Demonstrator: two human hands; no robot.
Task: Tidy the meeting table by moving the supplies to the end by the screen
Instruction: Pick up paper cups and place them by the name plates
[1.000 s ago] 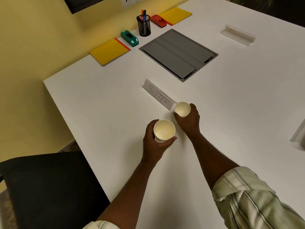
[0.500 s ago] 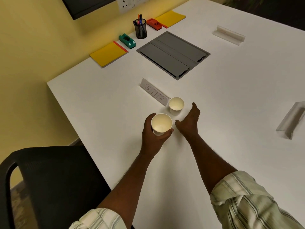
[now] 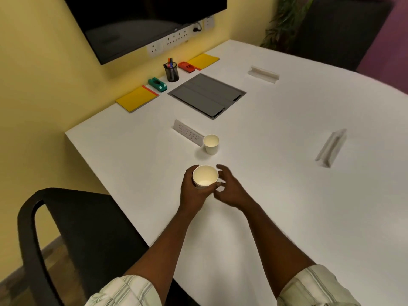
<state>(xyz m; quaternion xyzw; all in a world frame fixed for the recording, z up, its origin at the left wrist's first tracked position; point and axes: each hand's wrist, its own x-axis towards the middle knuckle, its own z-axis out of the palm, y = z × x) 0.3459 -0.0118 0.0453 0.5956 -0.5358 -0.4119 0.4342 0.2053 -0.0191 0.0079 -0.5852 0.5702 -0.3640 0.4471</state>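
Observation:
My left hand (image 3: 194, 193) is shut around a white paper cup (image 3: 205, 178), held upright over the white table (image 3: 287, 195). Just right of it my right hand (image 3: 229, 188) is open, fingers curled toward the held cup, holding nothing. A second paper cup (image 3: 211, 144) stands alone on the table beside a name card reading "BUTTER" (image 3: 188, 135). Near the wall under the screen (image 3: 141, 21) lie two yellow notepads (image 3: 136, 98) (image 3: 204, 60), a green tape dispenser (image 3: 157, 84), a red one (image 3: 186, 66) and a black pen holder (image 3: 171, 71).
A grey cable hatch (image 3: 207, 95) is set into the table. Two clear name-card holders (image 3: 263, 74) (image 3: 331, 146) lie on the right half. A black chair (image 3: 72, 235) stands at the near left edge; another dark chair (image 3: 331, 29) and a plant (image 3: 284, 21) are at the far side.
My right hand let go of the second cup, leaving it beside the name card, and drew back next to the cup in my left hand. The view tilted up, showing the screen.

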